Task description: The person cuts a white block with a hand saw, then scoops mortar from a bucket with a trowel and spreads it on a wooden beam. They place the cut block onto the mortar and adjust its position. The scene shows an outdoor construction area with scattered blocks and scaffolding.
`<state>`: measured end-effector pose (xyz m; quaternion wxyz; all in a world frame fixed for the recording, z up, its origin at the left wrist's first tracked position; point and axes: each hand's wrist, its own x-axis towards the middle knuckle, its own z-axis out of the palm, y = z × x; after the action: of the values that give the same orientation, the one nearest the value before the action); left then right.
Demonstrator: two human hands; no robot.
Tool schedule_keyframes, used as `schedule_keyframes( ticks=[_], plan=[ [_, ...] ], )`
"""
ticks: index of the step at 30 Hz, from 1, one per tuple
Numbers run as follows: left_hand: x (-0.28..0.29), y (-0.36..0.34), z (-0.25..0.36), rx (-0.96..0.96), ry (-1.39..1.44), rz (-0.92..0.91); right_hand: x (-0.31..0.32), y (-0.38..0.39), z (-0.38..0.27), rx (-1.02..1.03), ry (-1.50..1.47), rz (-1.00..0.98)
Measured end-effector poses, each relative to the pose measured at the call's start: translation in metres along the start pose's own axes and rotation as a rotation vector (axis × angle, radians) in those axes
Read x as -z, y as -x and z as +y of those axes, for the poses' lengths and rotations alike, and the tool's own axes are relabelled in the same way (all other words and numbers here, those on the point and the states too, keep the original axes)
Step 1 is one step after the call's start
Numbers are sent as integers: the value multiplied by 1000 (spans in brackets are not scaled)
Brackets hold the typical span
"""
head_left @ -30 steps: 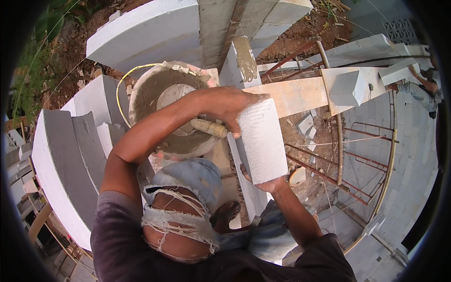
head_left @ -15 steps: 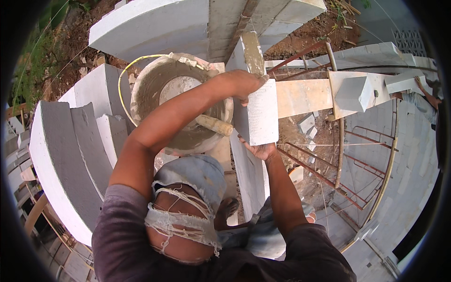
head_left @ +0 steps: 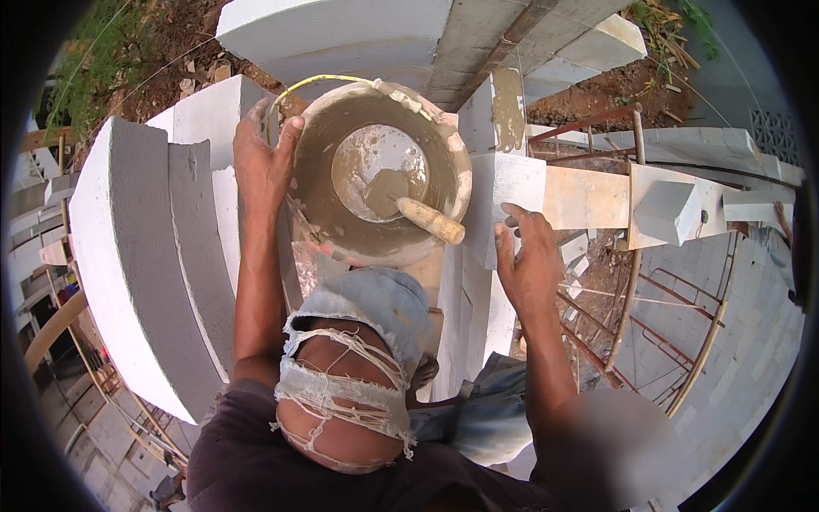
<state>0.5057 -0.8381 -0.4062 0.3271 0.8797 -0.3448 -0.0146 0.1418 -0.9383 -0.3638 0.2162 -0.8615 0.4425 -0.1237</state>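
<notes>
So, nearest to me is my torn jeans knee, sticking up right under the bucket. Left hand has a closed grip on the rim of the mortar bucket, thumb hooked over the inside edge and fingers down the outer wall. That bucket sits between the stack of grey blocks on my left and the wall I'm on, tilted a bit toward me. Inside it there's a puddle of wet mortar at the bottom and a trowel lying in it, blade in the mix, wooden handle leaning on the near rim.

Right hand is open, fingers spread, fingertips resting against the white block at the top of the wall, just beside the bucket. Not clamped on it, more like flat on its face.

Past that block there's a smear of mortar on the next upright block, and further out rusty rebar over red dirt. Big grey blocks are stacked off to my left.
</notes>
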Motion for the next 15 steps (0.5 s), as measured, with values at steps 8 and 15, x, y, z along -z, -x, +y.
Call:
schedule_keyframes(
  ticks=[8,15],
  plan=[
    [-31,19,-41,603,560,-392,-107,-51,-51,209,437,-572],
    [-21,45,10,402,778,-233,-30,-50,-43,289,401,-482]
  ],
)
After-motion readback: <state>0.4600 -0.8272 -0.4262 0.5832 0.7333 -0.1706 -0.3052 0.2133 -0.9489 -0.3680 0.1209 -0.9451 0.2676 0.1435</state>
